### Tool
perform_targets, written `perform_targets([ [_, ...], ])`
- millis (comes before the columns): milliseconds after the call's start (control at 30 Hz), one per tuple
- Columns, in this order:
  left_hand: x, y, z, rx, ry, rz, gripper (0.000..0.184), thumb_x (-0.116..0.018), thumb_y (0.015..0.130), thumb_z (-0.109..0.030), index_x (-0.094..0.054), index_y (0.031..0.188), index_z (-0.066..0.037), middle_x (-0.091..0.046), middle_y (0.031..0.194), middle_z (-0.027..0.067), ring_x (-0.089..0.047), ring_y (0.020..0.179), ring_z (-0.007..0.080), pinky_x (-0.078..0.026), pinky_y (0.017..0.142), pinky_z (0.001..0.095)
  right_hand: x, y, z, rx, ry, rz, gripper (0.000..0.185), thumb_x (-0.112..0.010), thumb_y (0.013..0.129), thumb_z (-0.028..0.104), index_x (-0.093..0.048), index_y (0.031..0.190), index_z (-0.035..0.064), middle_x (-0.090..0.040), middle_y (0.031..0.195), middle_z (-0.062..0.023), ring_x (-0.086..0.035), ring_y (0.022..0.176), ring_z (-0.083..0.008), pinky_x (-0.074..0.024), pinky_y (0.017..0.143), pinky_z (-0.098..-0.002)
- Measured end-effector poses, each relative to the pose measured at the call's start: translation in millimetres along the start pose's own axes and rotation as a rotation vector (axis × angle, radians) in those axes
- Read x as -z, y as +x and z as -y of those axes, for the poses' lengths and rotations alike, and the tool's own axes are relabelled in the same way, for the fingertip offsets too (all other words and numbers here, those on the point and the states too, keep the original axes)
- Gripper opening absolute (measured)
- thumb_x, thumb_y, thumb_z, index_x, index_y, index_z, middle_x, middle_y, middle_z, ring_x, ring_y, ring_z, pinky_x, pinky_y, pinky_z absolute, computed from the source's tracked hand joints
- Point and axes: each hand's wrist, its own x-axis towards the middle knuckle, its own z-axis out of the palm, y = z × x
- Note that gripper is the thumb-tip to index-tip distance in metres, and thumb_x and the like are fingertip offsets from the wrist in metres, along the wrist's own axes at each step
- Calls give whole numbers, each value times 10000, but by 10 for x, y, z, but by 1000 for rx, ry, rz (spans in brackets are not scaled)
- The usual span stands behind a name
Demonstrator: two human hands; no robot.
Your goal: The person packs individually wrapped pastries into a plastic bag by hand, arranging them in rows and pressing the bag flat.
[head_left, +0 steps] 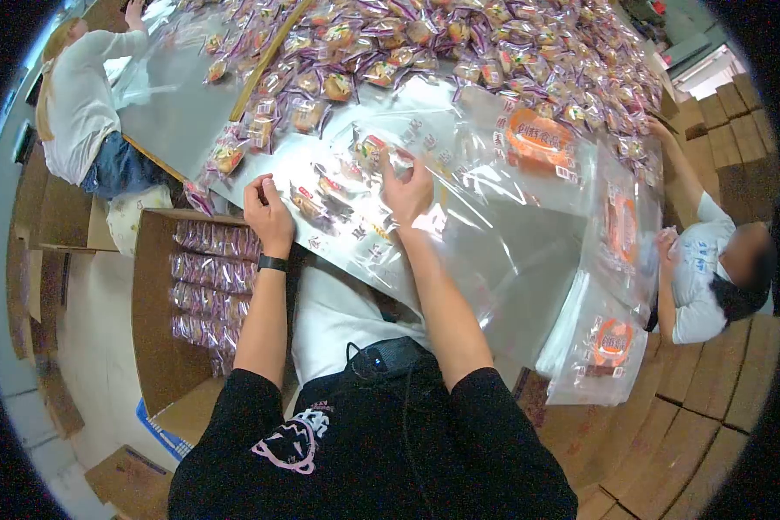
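Note:
A clear printed plastic bag (355,230) lies in front of me on the table, with dark and gold pictures and lettering showing. At its left edge is my left hand (270,217), fingers curled in and the thumb raised; what it grips, if anything, is hard to see. My right hand (409,186) pinches the upper part of the bag between thumb and fingers, beside a shiny wrapped or printed patch. Wrapped pastries (306,113) in clear and purple film lie just beyond both hands.
A cardboard box (160,295) with rows of wrapped pastries stands at my left. Orange-printed bags (537,139) lie to the right, and a stack of them (611,347) hangs over the edge. One person (87,104) works at left, another (702,269) at right. Cartons (693,433) stand behind.

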Motion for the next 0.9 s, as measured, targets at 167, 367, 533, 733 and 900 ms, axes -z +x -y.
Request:
perform_targets([
  [167,0,4,5,41,1,26,231,-552,1048,-172,-678,1065,22,-696,982,130,-641,832,223,-506,766,360,-121,1,-120,36,156,59,257,-732,911,215,-709,1131,85,-623,832,-89,-573,678,-223,-486,675,-382],
  [367,12,14,55,65,-69,63,248,-539,1053,-175,-678,1098,25,-702,1008,128,-646,877,219,-507,810,348,-68,-61,-114,56,206,12,375,-749,873,145,-697,1229,37,-651,826,-81,-594,681,-198,-518,703,-350],
  [533,153,-15,-18,47,-101,152,247,-536,1055,-169,-677,1139,14,-689,1099,112,-625,991,180,-490,880,341,515,-509,-569,297,3,53,341,-756,840,84,-714,1176,49,-706,998,-120,-643,870,-268,-533,816,-377],
  [733,256,120,-290,-122,-15,132,315,-705,912,-106,-660,1212,-22,-654,1260,138,-593,1166,297,-463,983,403,2003,-1177,-695,463,-213,18,169,-721,813,-53,-705,951,42,-700,969,-112,-646,898,-312,-530,812,-408],
  [900,-283,905,-562,-478,509,241,650,-776,825,-464,-626,1362,-130,-557,1431,204,-508,1316,388,-382,1072,572,2417,-1390,-964,258,-259,-102,169,-695,813,-73,-703,940,38,-699,946,-122,-649,896,-312,-532,813,-402],
])
